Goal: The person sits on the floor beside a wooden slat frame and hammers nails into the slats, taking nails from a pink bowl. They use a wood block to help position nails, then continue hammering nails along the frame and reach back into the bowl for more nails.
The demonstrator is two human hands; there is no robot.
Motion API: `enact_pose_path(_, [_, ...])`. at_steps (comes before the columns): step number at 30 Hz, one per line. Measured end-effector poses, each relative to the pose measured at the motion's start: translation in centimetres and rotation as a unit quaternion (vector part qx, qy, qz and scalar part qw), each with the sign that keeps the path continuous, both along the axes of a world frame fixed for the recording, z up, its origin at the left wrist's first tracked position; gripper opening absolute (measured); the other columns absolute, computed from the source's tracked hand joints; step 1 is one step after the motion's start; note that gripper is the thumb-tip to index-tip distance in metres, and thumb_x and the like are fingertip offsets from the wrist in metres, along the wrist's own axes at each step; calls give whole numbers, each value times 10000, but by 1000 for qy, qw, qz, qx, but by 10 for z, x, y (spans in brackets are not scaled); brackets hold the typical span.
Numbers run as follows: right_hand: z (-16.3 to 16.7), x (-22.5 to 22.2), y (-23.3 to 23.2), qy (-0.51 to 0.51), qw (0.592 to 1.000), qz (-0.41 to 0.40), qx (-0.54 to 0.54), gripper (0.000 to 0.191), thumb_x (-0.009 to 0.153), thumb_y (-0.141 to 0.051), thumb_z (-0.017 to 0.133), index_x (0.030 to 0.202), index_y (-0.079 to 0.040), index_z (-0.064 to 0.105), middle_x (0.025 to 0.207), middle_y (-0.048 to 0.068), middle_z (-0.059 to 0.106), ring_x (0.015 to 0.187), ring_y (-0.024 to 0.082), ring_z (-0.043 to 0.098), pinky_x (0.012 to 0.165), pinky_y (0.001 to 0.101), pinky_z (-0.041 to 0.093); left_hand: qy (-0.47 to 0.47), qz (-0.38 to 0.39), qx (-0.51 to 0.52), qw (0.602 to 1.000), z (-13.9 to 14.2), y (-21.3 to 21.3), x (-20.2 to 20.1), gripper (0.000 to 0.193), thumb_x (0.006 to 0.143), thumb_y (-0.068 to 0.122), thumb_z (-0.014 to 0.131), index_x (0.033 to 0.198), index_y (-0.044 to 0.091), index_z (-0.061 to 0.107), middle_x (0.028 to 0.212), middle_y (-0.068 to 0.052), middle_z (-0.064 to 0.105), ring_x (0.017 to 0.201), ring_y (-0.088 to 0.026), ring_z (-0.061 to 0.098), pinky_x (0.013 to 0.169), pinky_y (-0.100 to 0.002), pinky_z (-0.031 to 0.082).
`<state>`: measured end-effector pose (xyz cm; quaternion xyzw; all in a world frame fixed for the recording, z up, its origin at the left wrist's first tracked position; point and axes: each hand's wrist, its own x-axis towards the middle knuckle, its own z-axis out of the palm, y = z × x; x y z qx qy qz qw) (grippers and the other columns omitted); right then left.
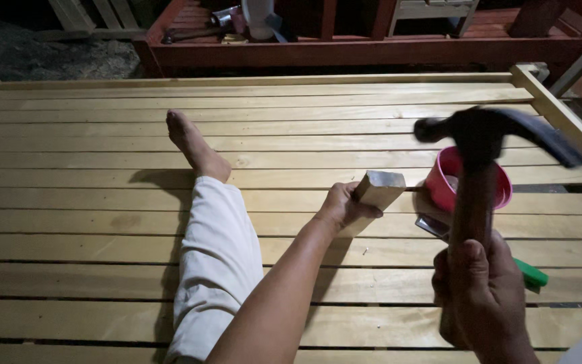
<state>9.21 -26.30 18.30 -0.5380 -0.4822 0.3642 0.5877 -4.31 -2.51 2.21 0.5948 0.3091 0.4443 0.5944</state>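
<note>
My left hand (340, 205) grips a small pale wooden block (376, 190), tilted on its end on the slatted wooden platform (89, 229). A thin nail sticks out of the block's right side toward the pink cup (442, 176). My right hand (481, 293) is closed round the wooden handle of a claw hammer (485, 145). The dark hammer head is raised and blurred, above and right of the block, in front of the cup.
My leg in a light trouser (215, 263) stretches across the slats, bare foot (193, 145) at the far end. A green object (532, 276) and a flat metal piece (431, 226) lie by the cup. Reddish wooden furniture (372, 47) stands behind the platform.
</note>
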Motion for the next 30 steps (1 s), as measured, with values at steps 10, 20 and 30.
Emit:
enact_pose_path(10, [-30, 3, -1, 10, 987, -6, -159, 340, 1025, -341, 471, 1092, -12, 530, 604, 67, 490, 443, 171, 451, 390, 344, 389, -16, 3, -9, 1000, -15, 4, 6, 489, 598, 15, 933, 1063, 40, 784, 995, -8, 780, 869, -103, 696, 822, -303, 596])
enact_pose_path(20, [-163, 31, -14, -55, 949, -112, -288, 360, 1060, -349, 473, 1070, -2, 565, 641, 141, 539, 506, 256, 504, 459, 433, 418, 16, -1, 3, 1000, -19, 4, -7, 441, 646, 21, 932, 1063, 46, 791, 996, -19, 796, 879, -104, 708, 847, -308, 611])
enact_pose_path(30, [-277, 65, -6, -345, 881, -88, -312, 433, 1002, -481, 516, 1097, -70, 617, 933, 286, 711, 988, 488, 664, 833, 523, 522, -4, -7, 27, 1000, -20, -6, -8, 425, 635, 25, 933, 1034, 47, 787, 1012, -5, 790, 891, -81, 694, 856, -286, 593])
